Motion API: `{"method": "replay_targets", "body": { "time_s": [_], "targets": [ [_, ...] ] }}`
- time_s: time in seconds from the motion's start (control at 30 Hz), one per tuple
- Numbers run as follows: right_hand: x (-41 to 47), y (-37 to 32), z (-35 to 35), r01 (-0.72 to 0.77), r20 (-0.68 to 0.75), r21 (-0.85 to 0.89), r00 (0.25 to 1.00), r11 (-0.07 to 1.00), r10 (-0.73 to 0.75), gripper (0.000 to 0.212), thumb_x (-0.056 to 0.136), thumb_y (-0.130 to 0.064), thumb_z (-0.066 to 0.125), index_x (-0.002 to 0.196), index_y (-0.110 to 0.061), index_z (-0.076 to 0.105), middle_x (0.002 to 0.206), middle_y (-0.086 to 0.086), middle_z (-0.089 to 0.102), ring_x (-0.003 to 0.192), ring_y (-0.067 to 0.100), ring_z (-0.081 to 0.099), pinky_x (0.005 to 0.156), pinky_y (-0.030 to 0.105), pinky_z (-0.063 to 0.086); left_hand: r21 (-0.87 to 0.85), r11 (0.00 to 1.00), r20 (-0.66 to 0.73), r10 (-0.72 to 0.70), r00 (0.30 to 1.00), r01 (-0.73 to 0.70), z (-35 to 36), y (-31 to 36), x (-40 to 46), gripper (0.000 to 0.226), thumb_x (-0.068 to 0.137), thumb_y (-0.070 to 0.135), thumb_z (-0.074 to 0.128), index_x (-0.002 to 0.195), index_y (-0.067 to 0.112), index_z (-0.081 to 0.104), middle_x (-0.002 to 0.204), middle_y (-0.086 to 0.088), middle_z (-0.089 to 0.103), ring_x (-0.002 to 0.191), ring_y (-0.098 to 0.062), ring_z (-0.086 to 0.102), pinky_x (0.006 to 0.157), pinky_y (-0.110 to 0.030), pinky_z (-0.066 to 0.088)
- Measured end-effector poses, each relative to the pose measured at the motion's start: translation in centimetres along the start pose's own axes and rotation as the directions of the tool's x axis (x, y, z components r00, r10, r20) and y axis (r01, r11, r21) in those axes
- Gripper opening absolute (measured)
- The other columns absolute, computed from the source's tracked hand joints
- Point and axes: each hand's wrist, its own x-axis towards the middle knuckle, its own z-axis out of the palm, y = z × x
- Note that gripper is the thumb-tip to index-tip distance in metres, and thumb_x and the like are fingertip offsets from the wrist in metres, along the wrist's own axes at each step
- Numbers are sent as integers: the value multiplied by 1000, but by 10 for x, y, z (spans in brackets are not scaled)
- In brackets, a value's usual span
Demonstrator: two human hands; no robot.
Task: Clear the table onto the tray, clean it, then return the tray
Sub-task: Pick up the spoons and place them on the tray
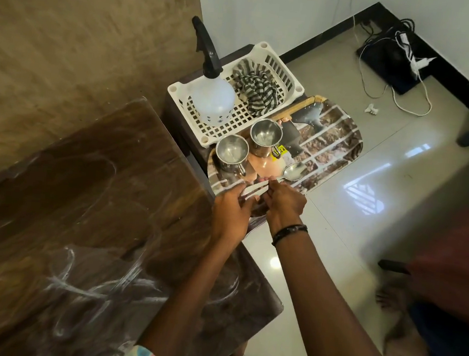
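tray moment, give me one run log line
phase: loading tray | left hand and right hand: both on spoon | on tray: two steel cups | basket: spray bottle, cloth

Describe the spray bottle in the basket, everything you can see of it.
The spray bottle has a translucent white, rounded plastic body with small dark marks near its base, and a black trigger head with a long nozzle pointing up and away. It stands upright in the near-left corner of the white slatted basket, beside a striped cloth. Neither hand touches it.
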Motion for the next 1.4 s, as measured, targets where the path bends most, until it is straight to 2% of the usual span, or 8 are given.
{"method": "replay_targets", "body": {
  "time_s": [0.2, 0.33, 0.53, 0.7, 0.9, 1.03, 1.2, 1.4],
  "targets": [
    [8, 12, 9, 36, 33, -72, 999, 997, -33, 28, 83, -1, 70, 62, -5, 53, 77, 15, 60, 73, 25, 58, 77, 42, 56, 404, 907, -6, 132, 991, -118, -2, -8, 9, 33, 91, 13, 60, 124, 10, 60, 120, -13, 61, 109, -24, 59, 91, -28, 44],
    [12, 8, 1, 61, 171, -141, 985, 988, -36, 22, 85, -7, 70, 71, 0, 55, 71, 12, 61, 59, 19, 63, 54, 24, 58, 422, 897, -54, 171, 984, -132, -3, -7, 15, 31, 91, 8, 58, 122, 11, 63, 120, -11, 61, 107, -22, 60, 87, -27, 49],
    [18, -5, -7, 235, 308, -398, 945, 887, -112, 28, 85, -11, 71, 60, -3, 61, 62, 9, 65, 51, 13, 64, 57, 20, 56, 519, 841, -14, 191, 981, -157, -3, -10, 19, 27, 95, 17, 54, 120, 12, 63, 122, -9, 57, 106, -24, 58, 88, -32, 50],
    [22, -5, -9, 280, 318, -379, 934, 882, -159, 24, 81, -8, 76, 66, 5, 63, 43, -3, 62, 39, 4, 60, 42, 13, 48, 637, 752, 10, 211, 977, -169, 2, -11, 19, 30, 97, 14, 48, 126, 15, 58, 132, -4, 51, 125, -21, 40, 86, -32, 48],
    [28, -7, -11, 396, 378, -477, 898, 785, -224, 28, 78, -14, 78, 70, 10, 66, 70, 18, 70, 58, 21, 69, 65, 29, 55, 588, 791, 6, 201, 980, -166, 0, -11, 21, 28, 95, 18, 53, 122, 12, 60, 131, -4, 52, 124, -19, 40, 91, -32, 47],
    [30, -6, -12, 426, 406, -456, 881, 781, -244, 25, 79, -11, 77, 60, -1, 64, 69, 18, 69, 60, 20, 70, 67, 31, 56, 567, 803, -6, 225, 974, -182, -1, -13, 20, 30, 93, 13, 55, 123, 12, 60, 131, -4, 52, 122, -19, 42, 92, -30, 46],
    [28, -3, -13, 472, 407, -458, 865, 753, -293, 27, 82, -15, 75, 71, 9, 68, 77, 24, 71, 74, 33, 72, 81, 49, 56, 552, 808, -15, 257, 966, -207, -1, -15, 16, 37, 92, 10, 55, 129, 10, 55, 133, -6, 51, 122, -20, 44, 94, -30, 45],
    [21, 0, -21, 560, 404, -538, 827, 631, -390, 34, 83, -23, 74, 66, 6, 69, 61, 12, 70, 65, 22, 72, 68, 35, 59, 469, 848, -33, 296, 955, -246, -9, -25, 1, 37, 92, 7, 55, 129, 6, 56, 131, -9, 55, 123, -22, 46, 98, -33, 46]
  ]
}}
